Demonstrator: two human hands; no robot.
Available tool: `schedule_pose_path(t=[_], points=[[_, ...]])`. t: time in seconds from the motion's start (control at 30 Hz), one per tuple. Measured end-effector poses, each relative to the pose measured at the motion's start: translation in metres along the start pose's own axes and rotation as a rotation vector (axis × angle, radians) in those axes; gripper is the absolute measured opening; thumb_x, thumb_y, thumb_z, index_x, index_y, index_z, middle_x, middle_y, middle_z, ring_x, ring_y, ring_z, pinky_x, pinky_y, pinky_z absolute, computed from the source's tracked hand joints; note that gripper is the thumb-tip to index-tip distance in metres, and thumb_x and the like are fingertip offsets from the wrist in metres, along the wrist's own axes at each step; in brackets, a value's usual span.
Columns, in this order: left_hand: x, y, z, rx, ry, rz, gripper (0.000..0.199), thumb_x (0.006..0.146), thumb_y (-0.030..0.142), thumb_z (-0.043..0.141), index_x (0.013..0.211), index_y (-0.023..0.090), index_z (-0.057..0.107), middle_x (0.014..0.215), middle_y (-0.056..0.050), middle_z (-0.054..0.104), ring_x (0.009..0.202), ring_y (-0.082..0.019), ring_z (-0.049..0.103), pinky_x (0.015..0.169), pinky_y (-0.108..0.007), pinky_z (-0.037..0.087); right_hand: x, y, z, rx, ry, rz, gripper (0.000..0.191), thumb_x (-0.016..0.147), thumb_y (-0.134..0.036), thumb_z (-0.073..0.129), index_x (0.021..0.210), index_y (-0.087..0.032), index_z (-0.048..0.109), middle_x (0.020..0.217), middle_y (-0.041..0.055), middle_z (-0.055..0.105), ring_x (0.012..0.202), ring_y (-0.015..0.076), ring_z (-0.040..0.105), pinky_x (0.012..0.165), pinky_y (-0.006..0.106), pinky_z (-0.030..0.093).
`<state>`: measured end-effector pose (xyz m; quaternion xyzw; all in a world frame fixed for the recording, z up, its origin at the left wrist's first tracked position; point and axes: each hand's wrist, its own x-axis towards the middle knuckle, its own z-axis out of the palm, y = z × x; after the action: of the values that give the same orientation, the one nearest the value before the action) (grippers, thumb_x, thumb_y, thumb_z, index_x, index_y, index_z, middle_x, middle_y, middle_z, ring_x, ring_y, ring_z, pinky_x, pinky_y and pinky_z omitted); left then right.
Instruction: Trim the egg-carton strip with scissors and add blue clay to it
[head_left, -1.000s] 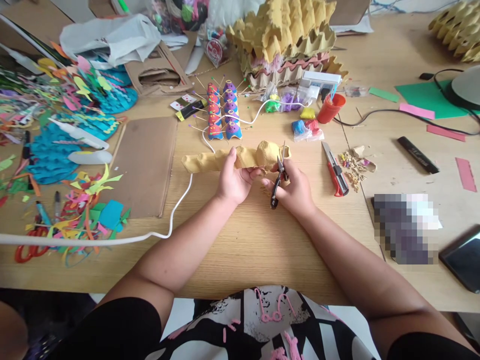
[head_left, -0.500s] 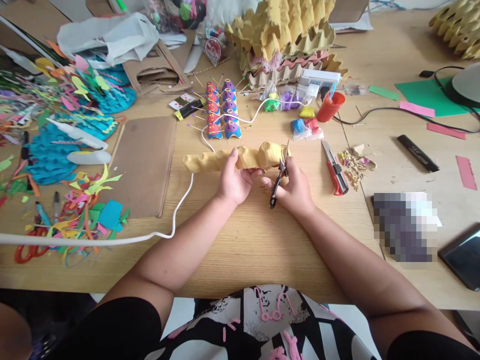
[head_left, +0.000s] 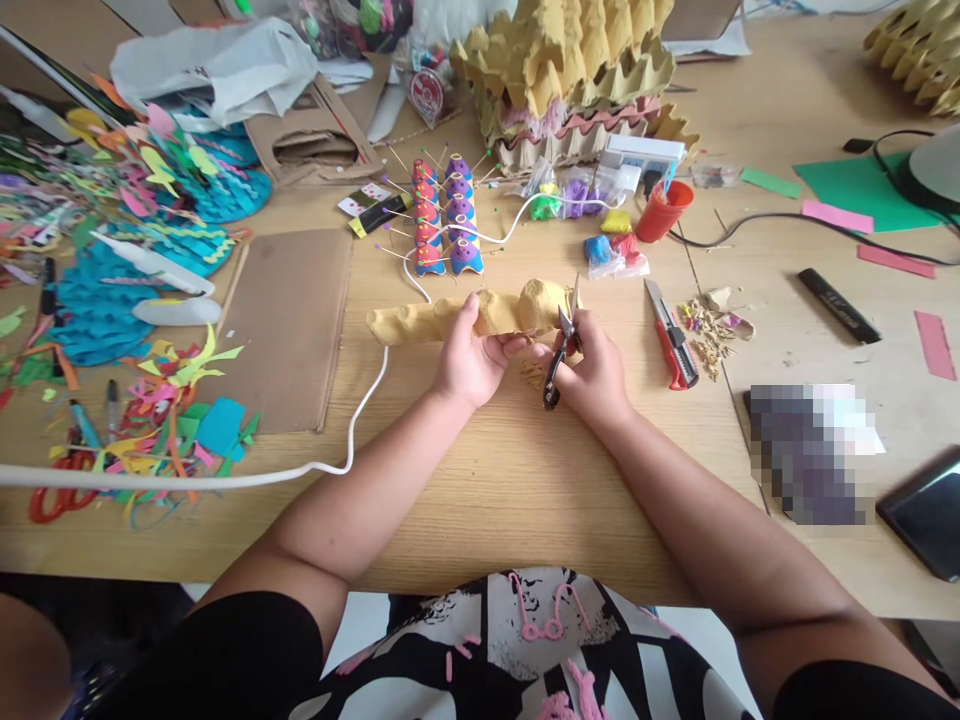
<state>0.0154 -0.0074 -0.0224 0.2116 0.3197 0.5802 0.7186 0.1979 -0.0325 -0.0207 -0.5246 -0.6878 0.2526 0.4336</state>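
Note:
My left hand (head_left: 474, 362) is closed on a yellow egg carton strip (head_left: 498, 312), thumb on top and fingers beneath. The strip lies sideways above the table, a row of rounded cups along it. My right hand (head_left: 598, 368) grips black-handled scissors (head_left: 558, 370). Their blades point up and stand apart at the strip's right end. Some fingers of each hand are hidden. Beyond the strip stand two painted egg carton strips, one red and blue (head_left: 427, 225), one purple and blue (head_left: 463, 220), with pins or sticks poking out of their sides.
A white cable (head_left: 352, 430) runs behind the strip. Right of my hands lie a red utility knife (head_left: 673, 335) and carton scraps (head_left: 712, 340). A cardboard sheet (head_left: 281, 330) and paper scraps (head_left: 180, 420) lie left. Egg trays (head_left: 585, 70) are stacked behind, near a red cup (head_left: 664, 212).
The scissor blades have opened wider at the strip's right end. My left hand keeps its hold on the strip, almost unmoved.

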Motion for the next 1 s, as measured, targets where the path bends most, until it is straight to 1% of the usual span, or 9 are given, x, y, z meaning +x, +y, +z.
schedule_pose_path(t=[0.1,0.3,0.43,0.53,0.67,0.77,1.0], points=[[-0.0002,0.0014,0.0010,-0.015,0.001,-0.005,0.053,0.105,0.068,0.056,0.129,0.024,0.073,0.096,-0.004,0.087,0.079,-0.020,0.084,0.069,-0.028,0.066,0.0005,-0.0004,0.0007,0.005,-0.014,0.003,0.051,0.093,-0.076,0.068,0.102,-0.027,0.054,0.082,0.0010,0.061,0.075,0.0223,0.057,0.069,0.040,0.045],[-0.0042,0.0036,0.0081,-0.034,0.020,-0.012,0.047,0.106,0.062,0.055,0.118,0.022,0.076,0.090,-0.003,0.086,0.075,-0.019,0.082,0.065,-0.025,0.064,0.0000,-0.0005,0.0005,-0.014,-0.024,0.023,0.050,0.095,-0.075,0.065,0.105,-0.027,0.055,0.080,0.0005,0.060,0.073,0.0217,0.056,0.069,0.038,0.043],[-0.0021,0.0035,0.0070,-0.004,0.057,0.019,0.047,0.103,0.065,0.059,0.116,0.023,0.076,0.092,-0.005,0.085,0.076,-0.019,0.081,0.066,-0.027,0.063,-0.0002,-0.0007,-0.0004,-0.053,-0.050,0.051,0.046,0.098,-0.072,0.064,0.108,-0.027,0.059,0.079,0.0007,0.062,0.072,0.0216,0.058,0.068,0.037,0.043],[0.0001,0.0035,0.0049,0.014,0.079,0.054,0.047,0.102,0.066,0.060,0.114,0.024,0.077,0.095,-0.005,0.085,0.077,-0.019,0.080,0.068,-0.028,0.063,0.0000,-0.0010,-0.0005,-0.083,-0.047,0.057,0.045,0.098,-0.070,0.064,0.109,-0.026,0.062,0.077,0.0011,0.063,0.070,0.0216,0.059,0.066,0.036,0.041],[0.0007,0.0044,0.0042,0.020,0.088,0.073,0.046,0.100,0.065,0.063,0.118,0.025,0.076,0.096,-0.004,0.084,0.079,-0.019,0.080,0.069,-0.028,0.062,0.0008,-0.0025,-0.0008,-0.123,-0.046,0.066,0.039,0.097,-0.064,0.065,0.105,-0.026,0.066,0.073,0.0008,0.061,0.067,0.0206,0.057,0.064,0.034,0.038],[-0.0001,0.0055,0.0054,0.026,0.106,0.092,0.044,0.098,0.063,0.065,0.117,0.024,0.076,0.096,-0.005,0.084,0.081,-0.019,0.080,0.070,-0.028,0.062,0.0014,-0.0043,-0.0018,-0.154,-0.061,0.081,0.034,0.097,-0.060,0.066,0.102,-0.026,0.067,0.071,0.0006,0.060,0.065,0.0201,0.056,0.064,0.034,0.037],[-0.0017,0.0073,0.0083,-0.001,0.107,0.132,0.043,0.100,0.063,0.063,0.117,0.026,0.075,0.096,-0.002,0.083,0.079,-0.017,0.081,0.066,-0.025,0.061,0.0019,-0.0033,-0.0027,-0.192,-0.047,0.066,0.036,0.099,-0.062,0.064,0.100,-0.026,0.067,0.068,-0.0006,0.058,0.060,0.0183,0.052,0.061,0.032,0.033]])
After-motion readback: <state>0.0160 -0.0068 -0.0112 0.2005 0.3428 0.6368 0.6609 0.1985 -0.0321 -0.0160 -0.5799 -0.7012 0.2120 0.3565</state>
